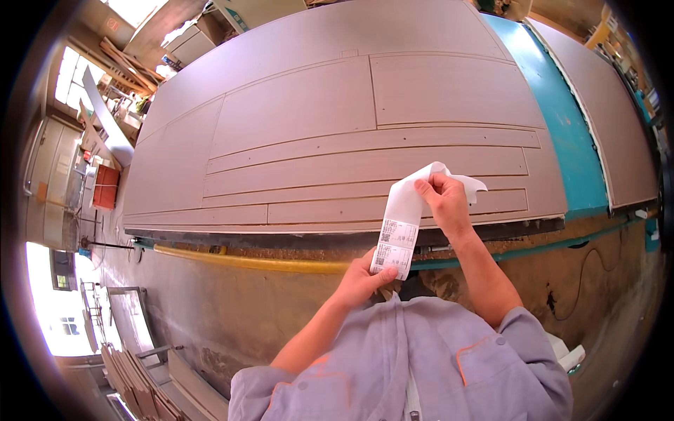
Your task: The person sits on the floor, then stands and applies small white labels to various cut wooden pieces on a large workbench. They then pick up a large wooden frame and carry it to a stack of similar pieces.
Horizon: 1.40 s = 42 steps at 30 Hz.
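A strip of white printed labels [397,234] stretches between my two hands, in front of my chest. My left hand [364,281] grips its lower end, thumb on top near the printed part. Higher up and to the right, my right hand [444,200] pinches the blank, curled upper part, and a loose end sticks out past the fingers to the right. Beyond the hands lies a large grey board [295,105] with cut lines dividing it into panels and long narrow strips. Both hands are held above its near edge.
A yellow rail [260,262] runs along the board's near side. To the right are a turquoise machine bed [562,105] and a second grey board [618,119]. A red box [106,187] stands at the left, with stacked boards [140,386] at the lower left. A cable [590,295] lies on the floor.
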Each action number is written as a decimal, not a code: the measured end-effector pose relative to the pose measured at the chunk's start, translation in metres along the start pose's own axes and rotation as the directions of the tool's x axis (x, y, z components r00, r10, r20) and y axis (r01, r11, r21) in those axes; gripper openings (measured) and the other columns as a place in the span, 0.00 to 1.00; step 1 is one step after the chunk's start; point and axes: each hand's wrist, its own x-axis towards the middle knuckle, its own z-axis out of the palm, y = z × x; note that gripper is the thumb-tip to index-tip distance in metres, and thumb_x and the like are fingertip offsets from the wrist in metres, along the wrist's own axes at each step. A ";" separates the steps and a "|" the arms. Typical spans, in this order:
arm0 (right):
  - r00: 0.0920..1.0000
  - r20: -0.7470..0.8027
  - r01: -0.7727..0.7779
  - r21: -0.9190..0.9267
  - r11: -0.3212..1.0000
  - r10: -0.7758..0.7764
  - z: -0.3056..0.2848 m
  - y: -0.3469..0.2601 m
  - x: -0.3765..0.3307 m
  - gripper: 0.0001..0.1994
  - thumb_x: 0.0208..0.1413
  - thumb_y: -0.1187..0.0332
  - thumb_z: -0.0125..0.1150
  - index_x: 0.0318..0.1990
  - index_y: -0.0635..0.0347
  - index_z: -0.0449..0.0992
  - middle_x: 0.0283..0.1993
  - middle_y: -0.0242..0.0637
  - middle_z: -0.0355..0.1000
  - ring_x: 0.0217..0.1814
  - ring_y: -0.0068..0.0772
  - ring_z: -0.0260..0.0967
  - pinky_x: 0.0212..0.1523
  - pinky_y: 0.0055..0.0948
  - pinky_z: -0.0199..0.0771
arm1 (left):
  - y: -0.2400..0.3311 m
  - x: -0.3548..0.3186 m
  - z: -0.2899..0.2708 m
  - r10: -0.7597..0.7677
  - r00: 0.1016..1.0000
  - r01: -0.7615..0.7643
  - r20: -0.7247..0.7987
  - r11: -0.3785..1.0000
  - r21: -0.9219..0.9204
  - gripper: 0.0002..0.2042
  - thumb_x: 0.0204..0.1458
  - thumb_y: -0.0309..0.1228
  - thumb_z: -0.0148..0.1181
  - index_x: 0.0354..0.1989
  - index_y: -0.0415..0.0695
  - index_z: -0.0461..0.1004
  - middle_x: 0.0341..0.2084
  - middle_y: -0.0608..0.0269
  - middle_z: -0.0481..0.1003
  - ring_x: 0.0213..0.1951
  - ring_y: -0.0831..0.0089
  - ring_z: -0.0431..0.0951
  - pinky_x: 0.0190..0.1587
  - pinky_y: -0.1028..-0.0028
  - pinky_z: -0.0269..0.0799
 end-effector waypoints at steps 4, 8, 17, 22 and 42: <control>0.996 -0.040 0.075 -0.056 0.996 -0.077 -0.017 0.011 -0.007 0.06 0.50 0.71 0.60 0.31 0.65 0.74 0.25 0.30 0.71 0.27 0.17 0.65 0.29 0.19 0.65 | -0.002 0.002 0.009 0.133 0.987 -0.137 -0.086 0.989 -0.048 0.21 0.50 0.37 0.61 0.49 0.41 0.67 0.38 0.69 0.73 0.41 0.82 0.70 0.43 0.77 0.67; 0.879 0.288 0.454 -0.259 0.853 -0.380 -0.032 -0.004 -0.036 0.14 0.45 0.68 0.64 0.40 0.62 0.74 0.37 0.37 0.71 0.39 0.30 0.67 0.42 0.27 0.67 | -0.006 0.004 0.006 0.244 0.966 -0.245 -0.089 0.970 0.004 0.17 0.50 0.34 0.61 0.46 0.40 0.71 0.44 0.66 0.69 0.43 0.78 0.70 0.45 0.76 0.66; 0.801 0.558 0.355 -0.156 0.922 -0.214 -0.013 0.014 -0.071 0.10 0.39 0.74 0.65 0.34 0.60 0.78 0.33 0.36 0.75 0.38 0.36 0.69 0.39 0.30 0.69 | -0.020 -0.012 0.007 0.216 0.970 -0.213 -0.110 0.976 0.041 0.13 0.45 0.28 0.64 0.40 0.40 0.76 0.50 0.64 0.65 0.49 0.72 0.67 0.47 0.72 0.66; 0.759 0.650 0.123 -0.100 0.987 -0.029 -0.008 0.032 -0.072 0.10 0.40 0.77 0.64 0.34 0.62 0.77 0.32 0.35 0.73 0.37 0.29 0.68 0.38 0.26 0.68 | -0.035 -0.026 0.006 0.241 0.963 -0.220 -0.120 0.962 0.163 0.13 0.43 0.26 0.63 0.40 0.42 0.76 0.50 0.62 0.65 0.52 0.67 0.66 0.52 0.68 0.63; 0.728 0.685 -0.065 0.018 0.998 0.035 -0.016 0.039 -0.040 0.02 0.46 0.76 0.62 0.27 0.62 0.75 0.32 0.30 0.71 0.35 0.22 0.66 0.39 0.22 0.67 | -0.022 -0.022 0.012 0.224 0.970 -0.184 -0.096 0.931 0.315 0.15 0.40 0.23 0.63 0.40 0.43 0.76 0.50 0.61 0.66 0.50 0.67 0.69 0.50 0.70 0.66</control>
